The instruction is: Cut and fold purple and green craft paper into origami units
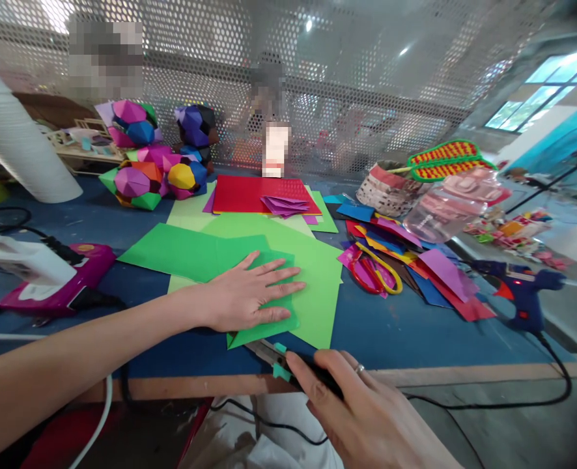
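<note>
My left hand (252,293) lies flat with fingers spread, pressing on a folded sheet of green paper (185,251). Beneath it are larger light green sheets (312,280). My right hand (361,404), with a ring on one finger, grips a utility knife (273,358) with a dark handle and turquoise parts. Its blade end reaches the near edge of the folded green paper, partly under it; the very tip is hidden. Behind the green sheets lies a stack of red paper (249,193) with small purple folded pieces (286,205) on top.
Scissors (374,270) with red and yellow handles lie by coloured paper scraps (430,280). At right are a glue gun (527,293), a pink bottle (447,205) and a fabric basket (389,189). A purple power strip (64,280), paper polyhedra (137,176) and stacked cups (25,137) stand left.
</note>
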Action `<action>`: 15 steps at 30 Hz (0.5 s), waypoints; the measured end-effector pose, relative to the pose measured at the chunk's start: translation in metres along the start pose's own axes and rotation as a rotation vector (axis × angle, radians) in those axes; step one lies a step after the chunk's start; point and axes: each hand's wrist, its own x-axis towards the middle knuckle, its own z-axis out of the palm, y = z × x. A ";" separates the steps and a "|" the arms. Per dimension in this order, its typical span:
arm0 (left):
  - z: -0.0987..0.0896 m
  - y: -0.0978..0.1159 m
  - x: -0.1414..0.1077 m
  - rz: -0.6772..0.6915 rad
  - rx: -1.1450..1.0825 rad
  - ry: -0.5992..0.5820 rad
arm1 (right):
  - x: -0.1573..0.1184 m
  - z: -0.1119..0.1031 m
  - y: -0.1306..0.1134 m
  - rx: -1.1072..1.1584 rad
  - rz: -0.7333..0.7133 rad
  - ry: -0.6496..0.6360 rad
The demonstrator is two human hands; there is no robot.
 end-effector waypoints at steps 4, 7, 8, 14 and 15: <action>-0.001 0.000 0.001 0.007 -0.004 -0.005 | -0.001 0.003 0.001 -0.012 -0.022 0.018; -0.003 0.002 0.001 0.000 -0.001 -0.017 | 0.000 0.002 0.000 -0.011 -0.037 0.013; -0.004 0.002 0.001 -0.004 0.001 -0.020 | 0.002 0.002 -0.001 -0.004 -0.042 0.013; -0.004 0.002 0.000 0.005 -0.004 -0.007 | 0.007 0.000 -0.002 0.012 -0.040 -0.007; -0.003 0.002 0.000 0.008 -0.004 -0.004 | 0.007 0.000 -0.002 0.008 -0.042 -0.014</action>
